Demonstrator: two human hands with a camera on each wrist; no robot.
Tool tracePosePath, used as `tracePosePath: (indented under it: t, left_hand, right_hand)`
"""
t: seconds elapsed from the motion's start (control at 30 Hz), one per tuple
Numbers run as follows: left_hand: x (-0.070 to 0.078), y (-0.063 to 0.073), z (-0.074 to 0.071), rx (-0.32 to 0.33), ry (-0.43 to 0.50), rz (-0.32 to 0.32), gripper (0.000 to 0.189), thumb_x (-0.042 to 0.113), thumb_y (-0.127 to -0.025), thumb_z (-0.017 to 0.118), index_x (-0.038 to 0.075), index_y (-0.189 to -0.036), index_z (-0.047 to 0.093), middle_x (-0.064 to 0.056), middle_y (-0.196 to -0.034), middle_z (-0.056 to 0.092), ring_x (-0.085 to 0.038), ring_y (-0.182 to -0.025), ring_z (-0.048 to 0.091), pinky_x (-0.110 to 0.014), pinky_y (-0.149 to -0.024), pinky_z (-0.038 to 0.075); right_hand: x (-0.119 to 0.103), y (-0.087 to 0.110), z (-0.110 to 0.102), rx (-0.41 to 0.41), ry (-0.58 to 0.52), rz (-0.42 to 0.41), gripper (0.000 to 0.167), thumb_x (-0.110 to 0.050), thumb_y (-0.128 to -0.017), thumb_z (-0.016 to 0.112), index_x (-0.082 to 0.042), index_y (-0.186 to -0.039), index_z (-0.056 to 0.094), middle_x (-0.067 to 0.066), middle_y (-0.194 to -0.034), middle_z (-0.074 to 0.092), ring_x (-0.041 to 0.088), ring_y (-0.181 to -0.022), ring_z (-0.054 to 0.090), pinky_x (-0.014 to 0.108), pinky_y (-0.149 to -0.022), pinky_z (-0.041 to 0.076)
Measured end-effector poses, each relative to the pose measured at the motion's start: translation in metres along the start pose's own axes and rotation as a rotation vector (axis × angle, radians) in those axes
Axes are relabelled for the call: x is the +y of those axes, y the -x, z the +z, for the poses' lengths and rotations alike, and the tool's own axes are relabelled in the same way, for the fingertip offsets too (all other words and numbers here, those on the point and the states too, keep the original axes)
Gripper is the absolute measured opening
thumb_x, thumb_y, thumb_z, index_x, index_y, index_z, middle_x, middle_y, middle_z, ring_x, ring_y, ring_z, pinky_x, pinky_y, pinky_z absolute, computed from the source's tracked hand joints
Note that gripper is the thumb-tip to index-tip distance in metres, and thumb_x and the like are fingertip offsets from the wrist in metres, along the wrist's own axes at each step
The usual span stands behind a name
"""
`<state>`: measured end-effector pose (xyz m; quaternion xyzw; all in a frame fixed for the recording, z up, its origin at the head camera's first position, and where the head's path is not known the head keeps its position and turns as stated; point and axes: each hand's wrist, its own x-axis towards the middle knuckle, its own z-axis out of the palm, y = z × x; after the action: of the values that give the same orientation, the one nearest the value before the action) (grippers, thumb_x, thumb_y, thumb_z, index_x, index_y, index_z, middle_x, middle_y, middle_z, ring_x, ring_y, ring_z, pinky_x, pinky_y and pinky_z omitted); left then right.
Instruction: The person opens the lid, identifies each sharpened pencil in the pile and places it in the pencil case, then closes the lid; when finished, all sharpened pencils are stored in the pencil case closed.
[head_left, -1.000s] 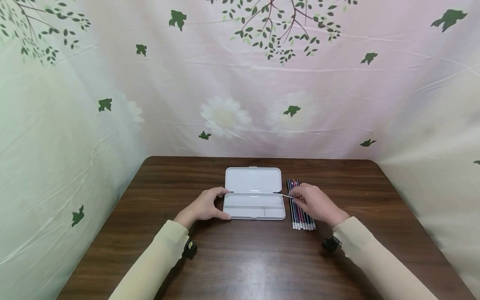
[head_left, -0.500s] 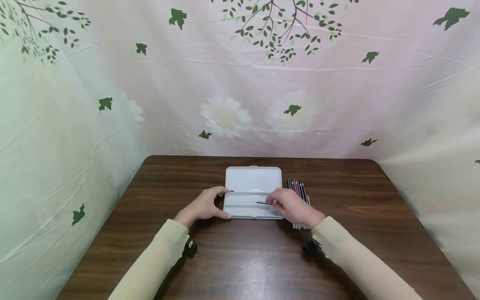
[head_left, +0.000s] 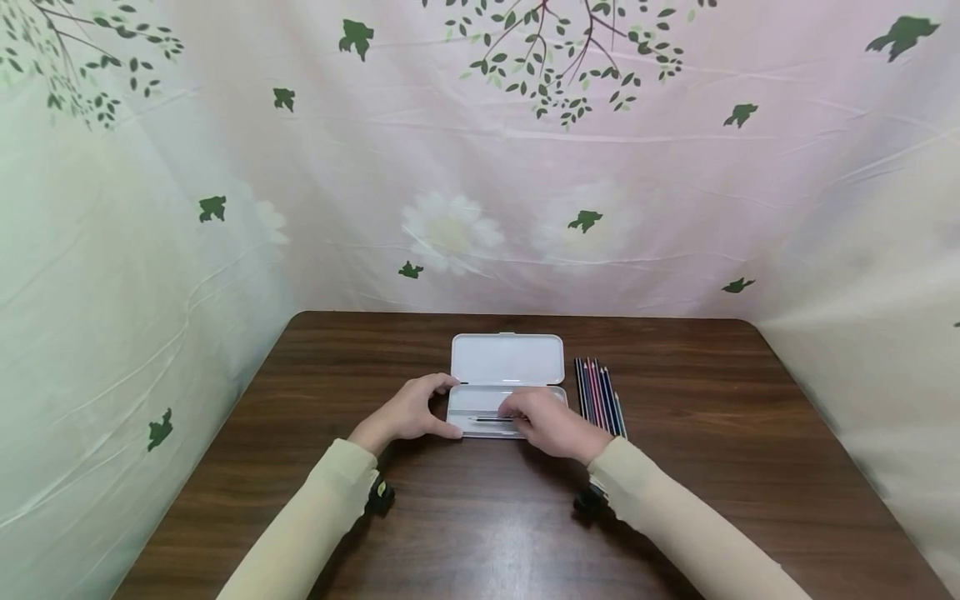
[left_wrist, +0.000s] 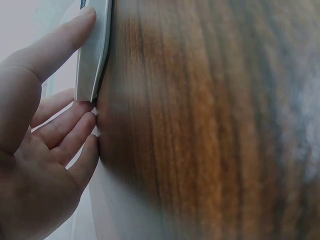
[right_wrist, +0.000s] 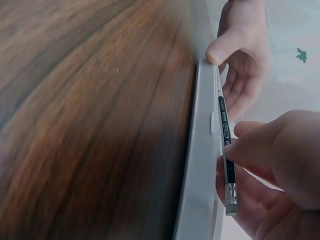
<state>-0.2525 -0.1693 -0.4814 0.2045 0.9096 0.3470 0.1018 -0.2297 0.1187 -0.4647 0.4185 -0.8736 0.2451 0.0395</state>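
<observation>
A white pencil case lies with its lid swung back, its divided tray toward me. My left hand spans the tray's left end, thumb on the front corner and fingers toward the hinge side. In the left wrist view the thumb rests on the case wall, and the fingers lie by its end. Between thumb and fingers, my right hand pinches a dark pencil with printed lettering and a grey eraser. The pencil lies lengthwise over the front part of the tray, point to the left. My right hand hides the tray's right part.
Several dark and reddish pencils lie side by side on the wooden table, just right of the case. My right forearm covers their near ends. A printed cloth hangs behind the table and along both sides.
My right hand has carried the pencil left from the row, over the case and down toward the front of its tray. The left hand has stayed at the case's left end.
</observation>
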Motion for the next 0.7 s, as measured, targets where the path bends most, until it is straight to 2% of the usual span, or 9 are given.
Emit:
tracePosePath:
  t: [0.43,0.7]
  left_hand:
    - [0.002,0.001,-0.001,-0.002,0.017,0.009,0.084,0.038,-0.071,0.099,0.011,-0.141,0.061,-0.008,-0.132,0.063,-0.026,-0.123,0.057,-0.048,-0.111,0.046]
    - [0.000,0.000,0.000,0.000,0.006,0.007,0.086,0.039,-0.071,0.099,0.011,-0.142,0.060,-0.008,-0.132,0.063,-0.025,-0.124,0.057,-0.047,-0.111,0.046]
  right_hand:
    - [-0.011,-0.012,0.012,0.001,-0.025,-0.032,0.018,0.006,-0.092,0.070,-0.005,-0.103,0.078,0.002,-0.099,0.075,0.016,-0.096,0.070,0.033,-0.087,0.058]
    - [-0.005,-0.005,0.008,-0.015,-0.025,0.016,0.013,-0.006,-0.096,0.073,-0.008,-0.107,0.078,-0.001,-0.102,0.074,0.013,-0.096,0.069,0.035,-0.089,0.058]
